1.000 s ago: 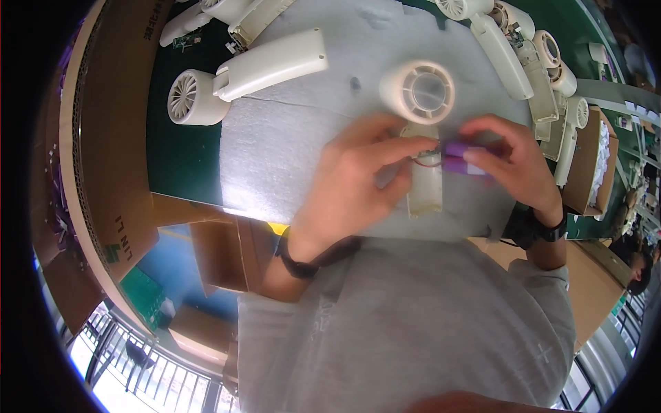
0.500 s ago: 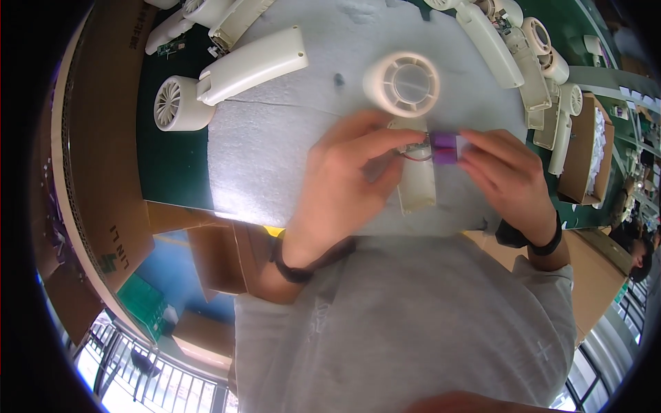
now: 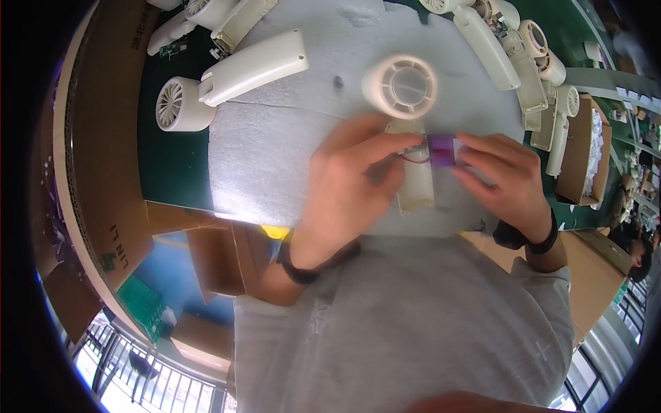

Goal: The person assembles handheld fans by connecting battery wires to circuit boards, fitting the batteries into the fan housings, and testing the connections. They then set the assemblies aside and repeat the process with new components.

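Observation:
A handheld fan with a pale round head (image 3: 406, 86) and an open, hollow handle (image 3: 417, 189) lies in front of me on the padded table. My left hand (image 3: 348, 182) reaches over the handle, thumb and forefinger closed on what looks like a small circuit board (image 3: 415, 146) at its upper part. A thin red wire (image 3: 414, 161) runs from there to a purple cylindrical battery (image 3: 442, 151). On the battery's right side, my right hand (image 3: 508, 179) has its fingertips around the end. The tips are slightly blurred.
Another pale fan (image 3: 251, 65) lies at the left, and several more fan bodies (image 3: 489, 48) are piled at the far right. A cardboard box (image 3: 584, 155) with white pieces stands at the right. A tall cardboard wall (image 3: 113, 138) borders the left side.
The battery and the fan have shifted very slightly left in the view. The lower fingers of my right hand have dropped a little along the battery's end. My left hand keeps its pinch.

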